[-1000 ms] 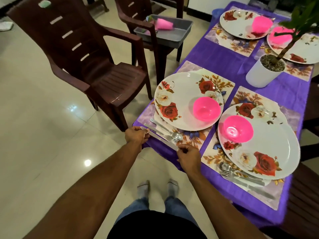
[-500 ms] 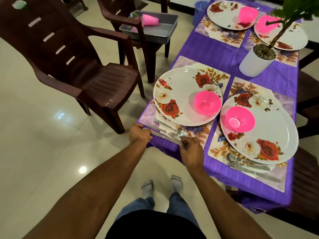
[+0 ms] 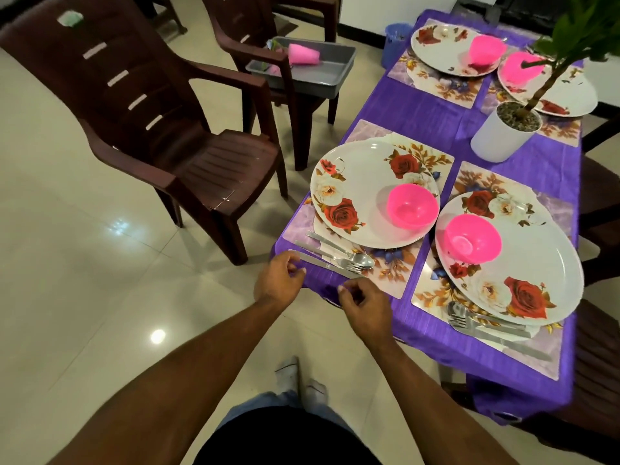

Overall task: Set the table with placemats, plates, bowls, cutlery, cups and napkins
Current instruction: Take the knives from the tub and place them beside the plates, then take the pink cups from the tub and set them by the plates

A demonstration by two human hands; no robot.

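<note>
While both hands hover at the near-left corner of the tabletop, neither holds anything. The left hand [image 3: 280, 281] sits just off the table edge with its fingers loosely curled, its fingertips close to the handle end of a table knife [image 3: 323, 264]; whether they touch it I cannot tell. The right hand [image 3: 364, 305] hangs beside the same edge, fingers loosely bent and empty, just short of the knife's blade end.

The knife lies along the near edge of a floral placemat [image 3: 391, 275], partly on the purple tablecloth [image 3: 432, 117]. Just beyond it lie a fork [image 3: 330, 256] and a spoon [image 3: 352, 255], side by side and roughly parallel to the knife. Behind the cutlery a rose-patterned plate [image 3: 355, 193] rests on the placemat, and a pink bowl [image 3: 412, 205] stands on the plate's right side.

To the right, a second plate [image 3: 526, 263] with its own pink bowl [image 3: 472, 238] sits on another placemat, with cutlery [image 3: 483, 328] at its near edge. Two more plates with pink bowls occupy the far end of the tabletop, near a white plant pot [image 3: 500, 137].

Off the table's left edge stand brown plastic chairs; one [image 3: 144, 129] is close, another [image 3: 268, 58] carries a grey tray [image 3: 330, 75] holding a pink cup [image 3: 303, 54].
</note>
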